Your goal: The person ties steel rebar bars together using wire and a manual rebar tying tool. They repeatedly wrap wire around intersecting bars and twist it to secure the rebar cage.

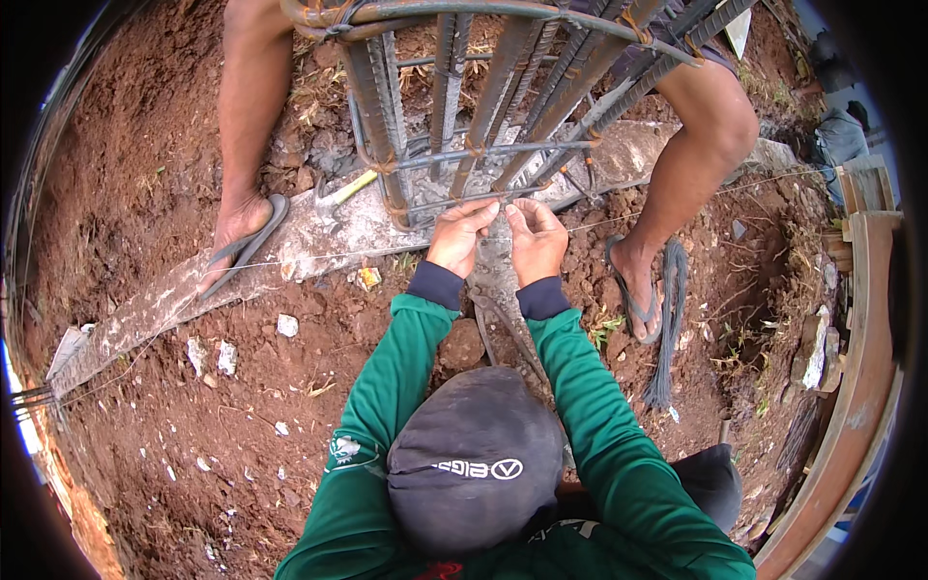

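My left hand (461, 233) and my right hand (538, 235) are close together, fingertips pinched, at the lower rim of an upright rebar cage (475, 148). Anything thin between the fingers is too small to make out. The cage has ribbed bars with bent stirrups tied around them. Below my hands, the handles of steel pincers (500, 319) show between my forearms. A hammer (349, 190) with a yellow-green handle lies on the concrete left of the cage. Bundled tie wire (667, 319) lies on the soil at the right. A dark grey cap (478, 449) is between my green sleeves.
Another person's bare legs, in flip-flops (250, 243), stand astride the cage. A string (326, 257) crosses near the concrete strip (159, 312). Stones (287, 325) dot the red soil. Wooden boards (855, 362) edge the right side; part of another person shows at upper right.
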A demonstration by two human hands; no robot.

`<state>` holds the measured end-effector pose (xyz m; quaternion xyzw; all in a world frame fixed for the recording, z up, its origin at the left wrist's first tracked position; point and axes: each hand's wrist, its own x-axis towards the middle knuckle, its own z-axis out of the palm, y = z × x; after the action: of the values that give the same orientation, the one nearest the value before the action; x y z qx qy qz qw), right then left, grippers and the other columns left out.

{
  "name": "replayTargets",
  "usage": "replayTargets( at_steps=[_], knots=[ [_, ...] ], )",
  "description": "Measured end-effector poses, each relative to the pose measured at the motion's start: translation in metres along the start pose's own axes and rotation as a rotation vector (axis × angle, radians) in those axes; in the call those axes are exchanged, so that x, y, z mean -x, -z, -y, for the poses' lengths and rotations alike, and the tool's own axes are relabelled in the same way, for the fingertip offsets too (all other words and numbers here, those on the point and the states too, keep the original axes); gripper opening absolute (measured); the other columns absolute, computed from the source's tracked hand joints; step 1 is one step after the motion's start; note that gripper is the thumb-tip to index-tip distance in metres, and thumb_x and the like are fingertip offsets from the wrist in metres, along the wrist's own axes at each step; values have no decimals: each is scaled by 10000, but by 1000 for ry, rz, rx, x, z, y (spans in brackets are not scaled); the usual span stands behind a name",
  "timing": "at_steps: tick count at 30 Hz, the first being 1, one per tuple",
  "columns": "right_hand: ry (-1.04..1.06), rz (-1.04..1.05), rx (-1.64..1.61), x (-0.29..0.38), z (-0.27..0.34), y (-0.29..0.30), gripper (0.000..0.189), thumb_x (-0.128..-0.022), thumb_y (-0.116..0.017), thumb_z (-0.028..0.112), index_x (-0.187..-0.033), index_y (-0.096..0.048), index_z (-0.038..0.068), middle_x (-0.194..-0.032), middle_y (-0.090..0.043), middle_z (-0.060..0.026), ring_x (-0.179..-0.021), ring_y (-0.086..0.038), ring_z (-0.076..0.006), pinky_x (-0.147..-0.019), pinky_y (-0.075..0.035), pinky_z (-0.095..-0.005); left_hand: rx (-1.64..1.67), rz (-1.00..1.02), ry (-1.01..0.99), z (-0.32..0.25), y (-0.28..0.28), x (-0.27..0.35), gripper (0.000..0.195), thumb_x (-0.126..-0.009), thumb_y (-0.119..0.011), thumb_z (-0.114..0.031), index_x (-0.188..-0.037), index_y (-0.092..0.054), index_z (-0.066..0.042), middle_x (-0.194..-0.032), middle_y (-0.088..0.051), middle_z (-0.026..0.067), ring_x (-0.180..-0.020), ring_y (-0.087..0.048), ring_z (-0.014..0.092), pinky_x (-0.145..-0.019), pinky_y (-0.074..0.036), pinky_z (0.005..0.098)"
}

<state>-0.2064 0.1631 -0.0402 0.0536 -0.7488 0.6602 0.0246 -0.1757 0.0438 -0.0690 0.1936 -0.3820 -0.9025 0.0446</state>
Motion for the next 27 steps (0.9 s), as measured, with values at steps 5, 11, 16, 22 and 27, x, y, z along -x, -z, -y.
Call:
replayTargets(
  at_steps=[5,11,16,22,27],
  knots=[
    [227,-41,229,6,-5,-3,115,-867,-703,12,-977,-697,-24,-902,-674,-82,-768,-640,-136,-688,-507,-268,70,-4,42,1,-4,4,221,-906,-711,-102,-1101,-682,-2,-954,-685,32,-771,-537,87,-649,-416,238],
    [286,12,201,4,-11,2,158,-879,-682,0,-1033,-713,-17,-912,-657,-87,-880,-633,-148,-735,-506,-274,45,-55,136,-2,-17,6,201,-909,-712,-109,-1089,-677,-25,-947,-675,20,-728,-519,85,-583,-386,241],
    [151,145,188,1,16,10,165,-885,-692,70,-1025,-725,-10,-912,-663,-117,-828,-653,-193,-718,-515,-307,41,-25,138,2,-13,6,216,-938,-691,-177,-1078,-687,-13,-926,-677,19,-720,-550,82,-558,-387,228],
    [318,143,639,-7,32,10,136,-859,-697,145,-871,-711,10,-814,-611,-212,-738,-628,-386,-666,-481,-479,63,137,123,9,-2,3,204,-982,-627,-204,-1074,-686,-31,-931,-680,-2,-760,-548,80,-635,-394,249],
    [332,190,758,-10,34,11,145,-886,-632,155,-847,-634,16,-883,-625,-230,-812,-625,-439,-718,-486,-521,69,175,85,16,-2,2,196,-979,-631,-197,-1034,-706,-25,-903,-681,-6,-749,-538,79,-656,-402,244]
  ],
)
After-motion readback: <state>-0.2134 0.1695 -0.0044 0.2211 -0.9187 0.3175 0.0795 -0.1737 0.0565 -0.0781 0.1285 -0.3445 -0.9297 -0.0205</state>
